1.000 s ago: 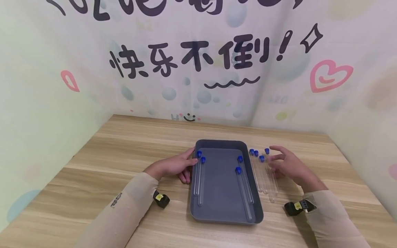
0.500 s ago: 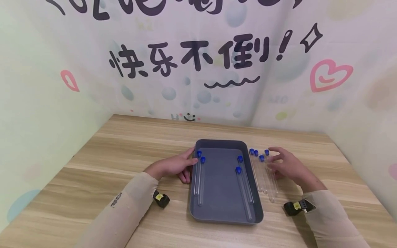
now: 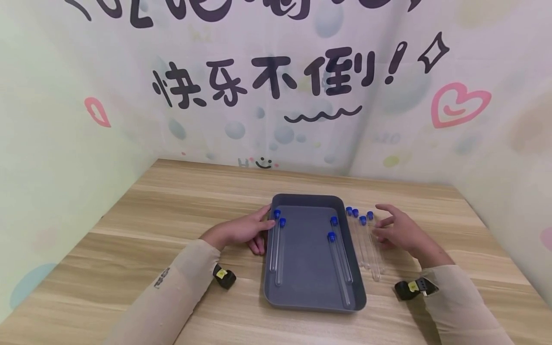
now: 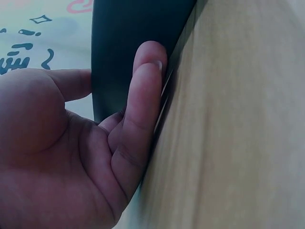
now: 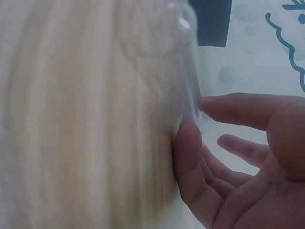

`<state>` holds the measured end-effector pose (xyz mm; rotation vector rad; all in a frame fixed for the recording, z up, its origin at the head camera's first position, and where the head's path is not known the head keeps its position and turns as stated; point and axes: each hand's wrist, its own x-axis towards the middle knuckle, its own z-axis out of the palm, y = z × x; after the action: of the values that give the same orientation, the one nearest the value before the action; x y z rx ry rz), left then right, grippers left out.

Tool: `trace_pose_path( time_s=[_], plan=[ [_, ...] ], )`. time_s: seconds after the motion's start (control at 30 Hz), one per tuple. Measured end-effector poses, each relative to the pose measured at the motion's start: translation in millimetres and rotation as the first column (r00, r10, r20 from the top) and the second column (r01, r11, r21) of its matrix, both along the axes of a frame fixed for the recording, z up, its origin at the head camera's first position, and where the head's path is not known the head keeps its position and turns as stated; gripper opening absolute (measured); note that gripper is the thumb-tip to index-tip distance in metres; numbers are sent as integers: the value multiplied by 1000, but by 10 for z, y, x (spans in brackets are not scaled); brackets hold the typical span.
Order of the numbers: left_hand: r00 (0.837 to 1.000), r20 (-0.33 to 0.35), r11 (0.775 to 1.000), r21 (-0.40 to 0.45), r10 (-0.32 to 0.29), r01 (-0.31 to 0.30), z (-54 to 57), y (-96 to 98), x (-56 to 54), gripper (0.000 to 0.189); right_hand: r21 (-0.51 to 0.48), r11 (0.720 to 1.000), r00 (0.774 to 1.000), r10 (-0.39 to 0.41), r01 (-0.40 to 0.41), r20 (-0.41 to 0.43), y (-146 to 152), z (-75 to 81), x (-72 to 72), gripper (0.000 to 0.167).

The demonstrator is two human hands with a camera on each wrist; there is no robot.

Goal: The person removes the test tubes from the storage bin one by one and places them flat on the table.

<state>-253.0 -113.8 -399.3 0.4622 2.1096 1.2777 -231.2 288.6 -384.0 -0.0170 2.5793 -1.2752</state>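
My left hand (image 3: 246,229) holds the left wall of a dark grey tray (image 3: 302,287); the thumb lies over the rim, the other fingers against the outer wall (image 4: 114,28). Inside the tray, two clear test tubes (image 3: 279,258) with blue caps lie along the left side and two more test tubes (image 3: 338,263) along the right. Beside the tray's right wall, several capped test tubes (image 3: 364,244) lie on the table. My right hand (image 3: 401,232) pinches the rightmost one (image 5: 183,62) between thumb and a fingertip, with the index finger stretched out beyond its cap.
The wood-grain table (image 3: 194,187) runs back to a printed cloth (image 3: 241,134) with large dark lettering. Black wrist devices (image 3: 224,277) sit at both sleeve cuffs. A pale wall (image 3: 51,167) borders the table on the left.
The rightmost loose tube's cap has shifted slightly nearer and to the left, and the loose tubes lie a little differently. My right hand moved only slightly; my left hand and the tray stayed put.
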Motion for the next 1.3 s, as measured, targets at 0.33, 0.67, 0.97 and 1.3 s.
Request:
trace_pose_path(
  time_s=[0.33,0.67,0.97,1.3],
  plan=[
    [1000,2,1000,-2,7,-7,-6,4,-6,67,16,1000,1000,-1,1,3,-10,19,7,79],
    [1000,1,1000,-11,18,-18,0,2,10,66,41,999,999,-14,16,-43,0,-7,3,75],
    [1000,0,1000,-10,15,-15,1,4,5,65,74,996,988,-31,43,-148,-26,32,-10,69],
    [1000,-1,1000,-11,13,-13,4,4,0,66,71,996,977,-42,58,-208,-99,119,27,67]
  ],
)
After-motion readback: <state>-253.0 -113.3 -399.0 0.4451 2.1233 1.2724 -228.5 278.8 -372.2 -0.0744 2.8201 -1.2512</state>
